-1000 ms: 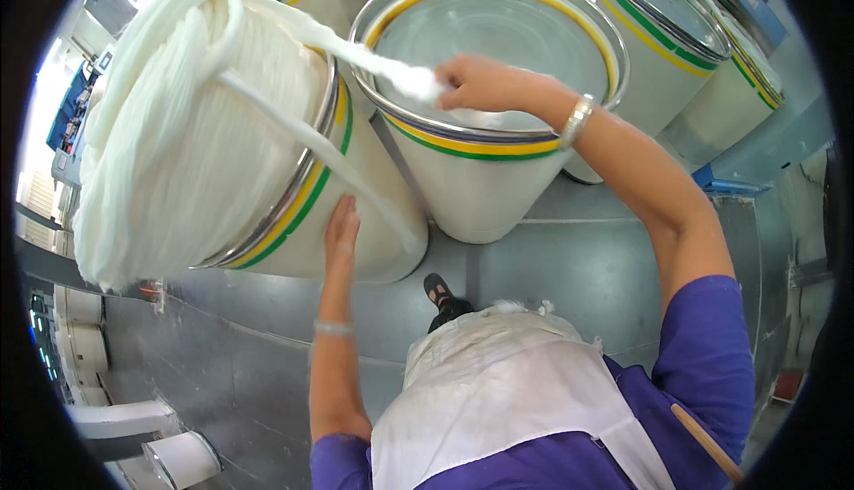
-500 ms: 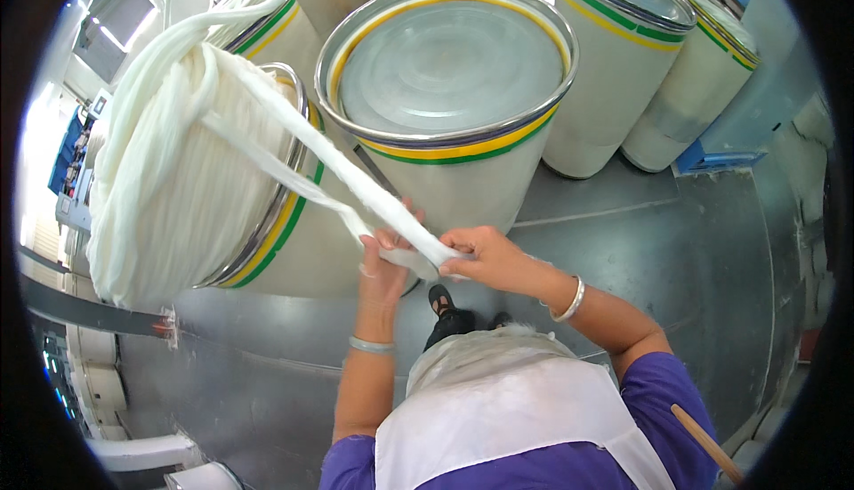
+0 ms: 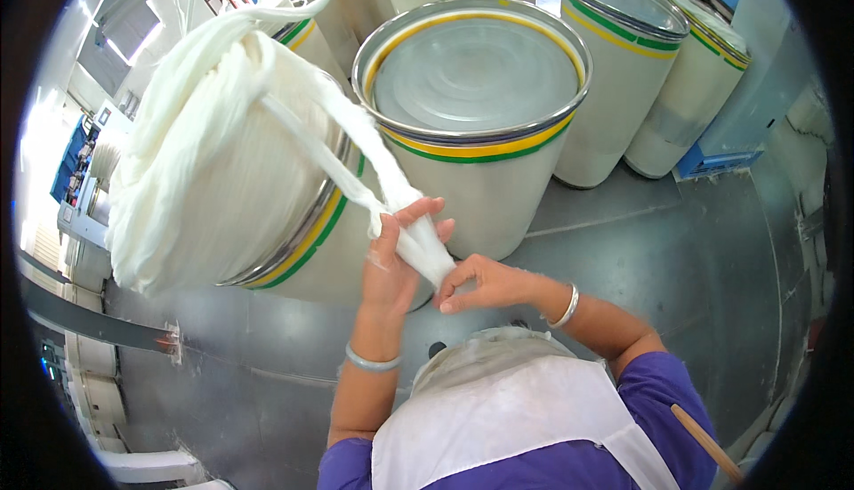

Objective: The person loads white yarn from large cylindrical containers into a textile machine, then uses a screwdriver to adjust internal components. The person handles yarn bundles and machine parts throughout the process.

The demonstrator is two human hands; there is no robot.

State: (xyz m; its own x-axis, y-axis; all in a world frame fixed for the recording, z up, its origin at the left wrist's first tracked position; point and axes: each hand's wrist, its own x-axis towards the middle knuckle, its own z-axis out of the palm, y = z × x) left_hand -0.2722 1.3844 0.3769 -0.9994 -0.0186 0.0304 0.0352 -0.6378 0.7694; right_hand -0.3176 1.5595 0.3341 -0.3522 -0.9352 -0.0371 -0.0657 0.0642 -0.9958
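Two soft white fibre slivers (image 3: 431, 257) come down from a thick coiled heap of sliver (image 3: 196, 170) and meet at my hands. The heap bulges over the rim of a cream can (image 3: 311, 263) with green and yellow bands. My left hand (image 3: 391, 254) is partly closed, with the slivers lying across its palm between thumb and fingers. Close beside it, on the right, my right hand (image 3: 483, 283) pinches the lower end where the slivers come together. Its fingertips partly hide that end.
A cream can (image 3: 485, 201) with a grey disc inside stands just ahead. More cans (image 3: 614, 80) stand at the far right beside a blue machine base (image 3: 719, 163). A dark rail (image 3: 98, 316) crosses at the left above the grey floor (image 3: 267, 410).
My right hand has drawn slightly down and toward me with the sliver ends. My left hand has turned and its fingers have spread more under the slivers. The view has shifted a little.
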